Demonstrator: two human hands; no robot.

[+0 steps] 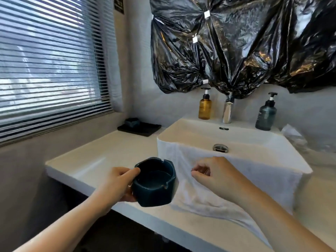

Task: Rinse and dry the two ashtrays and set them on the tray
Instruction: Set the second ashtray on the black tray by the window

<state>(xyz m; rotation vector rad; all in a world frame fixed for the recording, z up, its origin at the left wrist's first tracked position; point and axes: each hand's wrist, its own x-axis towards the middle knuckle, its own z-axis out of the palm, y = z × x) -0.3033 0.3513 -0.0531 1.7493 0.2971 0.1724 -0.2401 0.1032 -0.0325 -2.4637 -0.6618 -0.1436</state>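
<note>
My left hand (118, 184) grips a dark blue ashtray (154, 182) by its left wall, thumb on the rim, holding it over the white counter's front edge. My right hand (212, 175) hovers beside it over a white towel (218, 188) that hangs over the sink's front rim; its fingers are curled, and whether they pinch the cloth is unclear. A second dark ashtray (131, 122) sits on a black tray (145, 129) at the back of the counter, near the window.
A white basin (254, 140) with a chrome tap (228, 110) stands to the right. An amber pump bottle (204, 108) and a dark pump bottle (266, 115) flank the tap. Black plastic sheeting (236, 42) covers the wall above. Clear wrapping (294, 137) lies at the right.
</note>
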